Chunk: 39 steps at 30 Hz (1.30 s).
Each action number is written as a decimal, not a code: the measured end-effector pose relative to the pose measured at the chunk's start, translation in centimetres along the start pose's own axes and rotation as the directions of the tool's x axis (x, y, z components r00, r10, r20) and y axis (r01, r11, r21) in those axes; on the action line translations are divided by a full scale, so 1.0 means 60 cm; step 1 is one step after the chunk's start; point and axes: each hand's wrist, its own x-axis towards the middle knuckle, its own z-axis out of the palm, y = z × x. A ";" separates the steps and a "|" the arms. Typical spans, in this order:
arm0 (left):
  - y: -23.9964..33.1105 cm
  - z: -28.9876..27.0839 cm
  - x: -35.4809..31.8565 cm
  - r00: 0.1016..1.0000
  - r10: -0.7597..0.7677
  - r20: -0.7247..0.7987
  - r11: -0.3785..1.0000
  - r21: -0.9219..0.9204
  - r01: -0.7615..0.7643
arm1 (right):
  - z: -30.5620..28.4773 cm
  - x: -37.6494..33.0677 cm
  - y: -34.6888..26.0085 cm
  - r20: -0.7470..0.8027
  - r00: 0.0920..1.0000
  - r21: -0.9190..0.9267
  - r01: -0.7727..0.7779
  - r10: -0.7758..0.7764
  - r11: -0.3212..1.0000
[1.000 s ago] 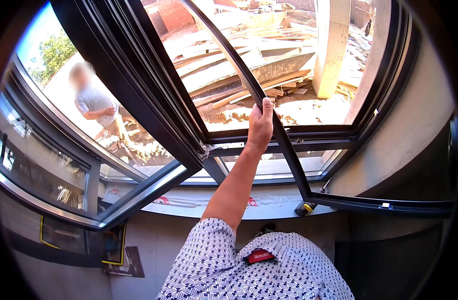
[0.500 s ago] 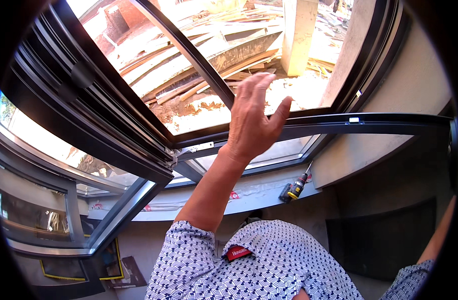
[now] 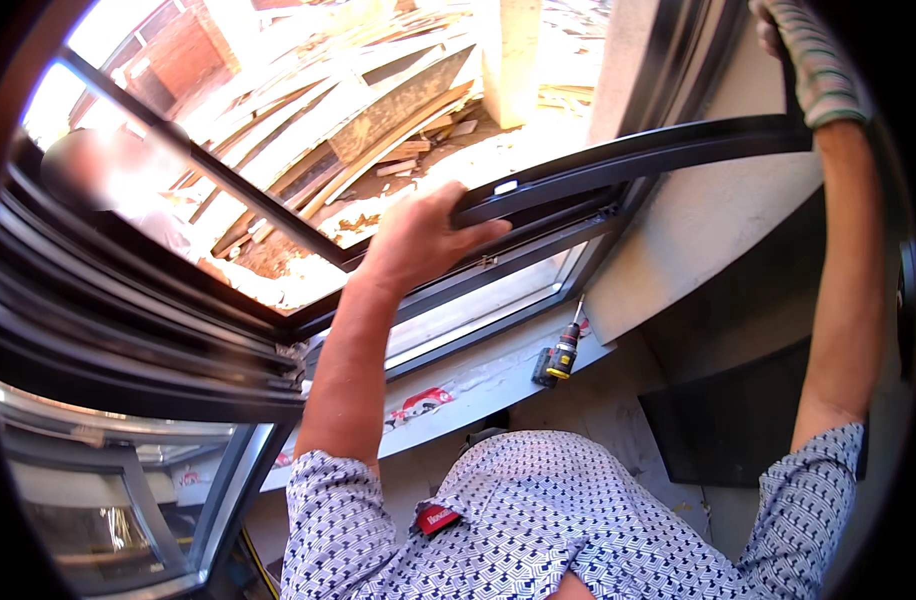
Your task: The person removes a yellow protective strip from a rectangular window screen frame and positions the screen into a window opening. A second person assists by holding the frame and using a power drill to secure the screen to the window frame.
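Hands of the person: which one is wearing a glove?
The right hand, at the picture's upper right: a striped glove covers it, whereas the left hand is bare.

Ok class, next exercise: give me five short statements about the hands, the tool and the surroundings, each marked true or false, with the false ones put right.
1. The left hand is bare and at the dark frame. True.
2. The right hand is bare too. False: the right hand wears a striped glove.
3. The power drill lies on the floor. False: the power drill lies on the pale sill.
4. Wooden boards lie in a heap outside. True.
5. The person's shirt is plain red. False: the shirt is white with a small dark pattern.
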 end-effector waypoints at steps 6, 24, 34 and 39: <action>-0.064 0.006 -0.001 0.999 -0.049 -0.002 0.998 -0.047 0.048 | 0.072 -0.041 0.068 0.069 0.997 0.247 -0.048 0.032 0.968; -0.185 -0.004 -0.045 0.968 -0.247 -0.053 0.959 0.133 0.252 | 0.236 -0.102 0.302 0.144 0.989 0.135 -0.038 0.018 0.990; -0.172 0.016 -0.068 0.941 -0.327 -0.091 0.894 0.293 0.339 | 0.265 -0.124 0.398 0.235 0.960 -0.002 -0.154 0.150 0.988; -0.176 0.033 -0.079 0.935 -0.344 -0.091 0.886 0.297 0.355 | 0.260 -0.147 0.383 0.162 0.983 -0.135 -0.070 0.091 0.988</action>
